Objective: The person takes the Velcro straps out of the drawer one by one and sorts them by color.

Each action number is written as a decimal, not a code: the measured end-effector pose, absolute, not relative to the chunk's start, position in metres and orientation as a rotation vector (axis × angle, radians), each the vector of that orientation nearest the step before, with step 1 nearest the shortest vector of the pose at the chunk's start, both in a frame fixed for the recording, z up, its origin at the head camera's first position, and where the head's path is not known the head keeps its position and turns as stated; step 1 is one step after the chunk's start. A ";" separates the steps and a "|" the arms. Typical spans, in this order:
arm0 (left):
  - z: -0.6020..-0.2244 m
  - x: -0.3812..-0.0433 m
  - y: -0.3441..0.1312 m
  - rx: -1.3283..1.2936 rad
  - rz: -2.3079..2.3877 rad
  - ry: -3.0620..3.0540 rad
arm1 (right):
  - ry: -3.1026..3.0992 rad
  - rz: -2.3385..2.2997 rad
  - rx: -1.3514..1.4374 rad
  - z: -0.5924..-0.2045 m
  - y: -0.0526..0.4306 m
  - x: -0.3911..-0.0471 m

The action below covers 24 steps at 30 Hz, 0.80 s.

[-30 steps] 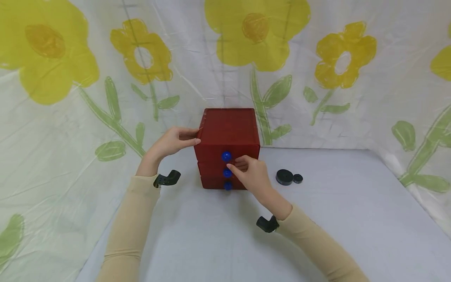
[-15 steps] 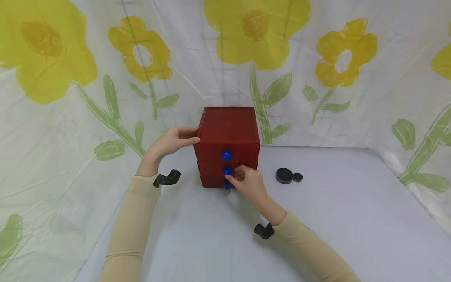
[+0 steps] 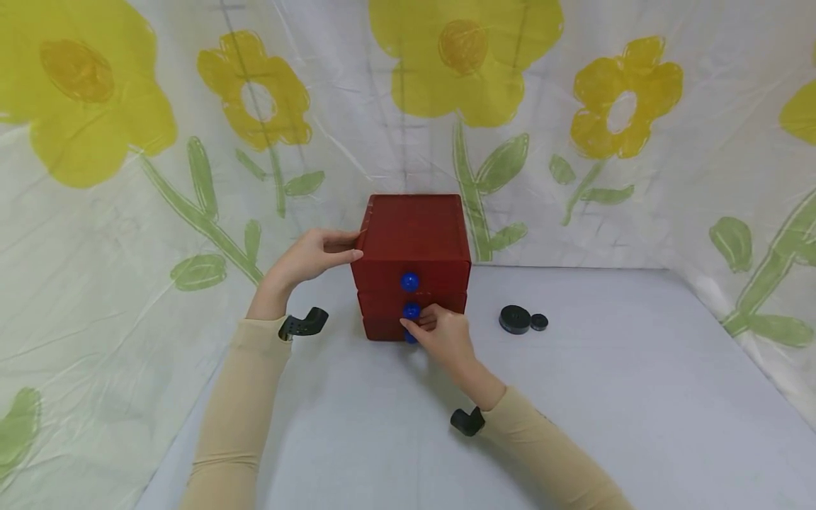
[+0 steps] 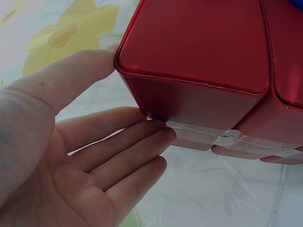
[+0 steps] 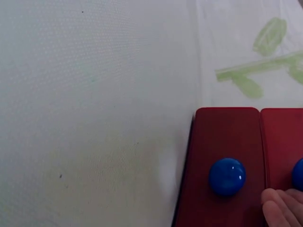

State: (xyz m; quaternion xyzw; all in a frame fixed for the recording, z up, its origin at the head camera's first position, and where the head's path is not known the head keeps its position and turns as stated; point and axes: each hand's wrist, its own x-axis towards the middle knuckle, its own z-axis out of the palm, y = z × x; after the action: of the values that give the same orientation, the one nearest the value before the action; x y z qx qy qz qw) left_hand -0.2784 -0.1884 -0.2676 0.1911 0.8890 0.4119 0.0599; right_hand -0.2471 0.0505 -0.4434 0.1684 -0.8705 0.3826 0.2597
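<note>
A red three-tier drawer box (image 3: pixel 414 227) with round blue knobs stands on the table. My left hand (image 3: pixel 312 255) rests on its upper left edge; in the left wrist view the thumb touches the front corner and the fairly straight fingers (image 4: pixel 137 156) lie along the side. In front of the lower drawers, my right hand (image 3: pixel 443 336) has its thumb and fingers spread apart, holding nothing. Its fingertips (image 5: pixel 274 201) sit just by the middle knob (image 5: pixel 298 174), while the bottom knob (image 5: pixel 227 177) is untouched. The top knob (image 3: pixel 410 282) is above the hand. All drawers look closed.
To the right of the box, a larger black disc (image 3: pixel 515 319) and a smaller black disc (image 3: pixel 539 322) lie side by side on the white table (image 3: pixel 605 368). A white flowered curtain (image 3: pixel 350 92) hangs behind. Clear tape (image 4: pixel 222 137) runs along the box side.
My right hand has moved down and slightly left, from the middle knob towards the bottom knob. The left hand stays at the box edge.
</note>
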 end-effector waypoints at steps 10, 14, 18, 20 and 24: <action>-0.267 -0.278 -0.189 0.574 1.250 2.686 | -2.340 1.040 0.437 -0.442 0.048 -0.250; -0.266 -0.278 -0.189 0.572 1.249 2.684 | -2.336 1.054 0.441 -0.441 0.047 -0.250; -0.266 -0.278 -0.189 0.578 1.248 2.682 | -2.338 1.077 0.436 -0.440 0.047 -0.250; -0.266 -0.278 -0.189 0.579 1.249 2.682 | -2.339 1.089 0.432 -0.440 0.048 -0.249; -0.267 -0.278 -0.189 0.579 1.248 2.683 | -2.331 1.102 0.434 -0.440 0.047 -0.248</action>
State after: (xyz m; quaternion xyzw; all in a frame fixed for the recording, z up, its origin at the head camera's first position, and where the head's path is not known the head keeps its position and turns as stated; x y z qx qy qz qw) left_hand -0.2781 -0.1886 -0.2670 0.1915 0.8880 0.4132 0.0633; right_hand -0.2483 0.0475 -0.4403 0.1602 -0.8608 0.4069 0.2604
